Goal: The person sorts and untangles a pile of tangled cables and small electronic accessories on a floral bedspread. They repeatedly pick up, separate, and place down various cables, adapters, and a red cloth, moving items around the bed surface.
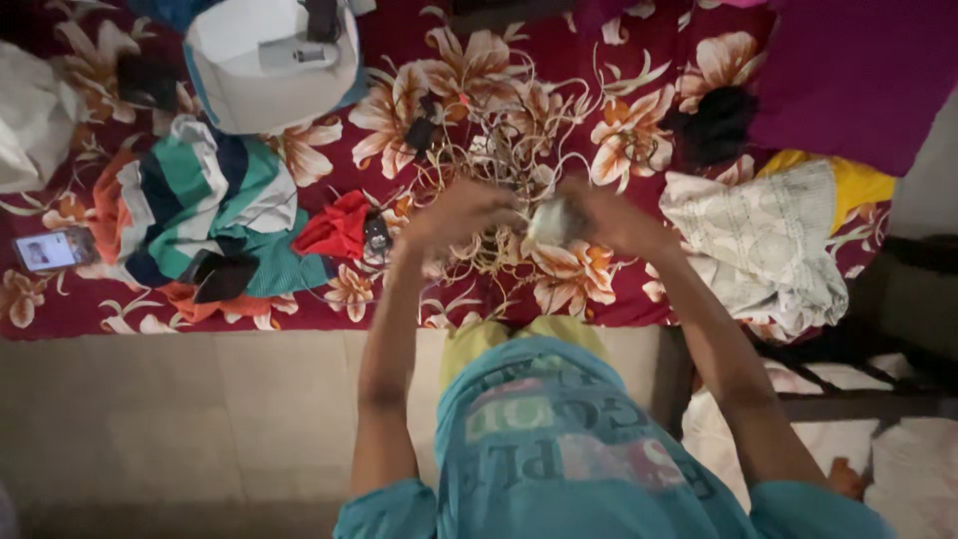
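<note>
Head view: both hands meet over a floral maroon bedsheet (299,309), the left hand (461,213) pinching pale cord and the right hand (611,215) closed around a small pale bundle (552,222) held between them. Most of the tangled cords (499,135) lie loose on the sheet just beyond the hands, so sorting appears barely begun. Folded striped clothes (215,205) sit well apart.

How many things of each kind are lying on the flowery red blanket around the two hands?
Tangle of pale cords: 1
Phone: 1
Striped cloth: 1
Red cloth: 1
Cream patterned cloth: 1
White box: 1
Total: 6
</note>
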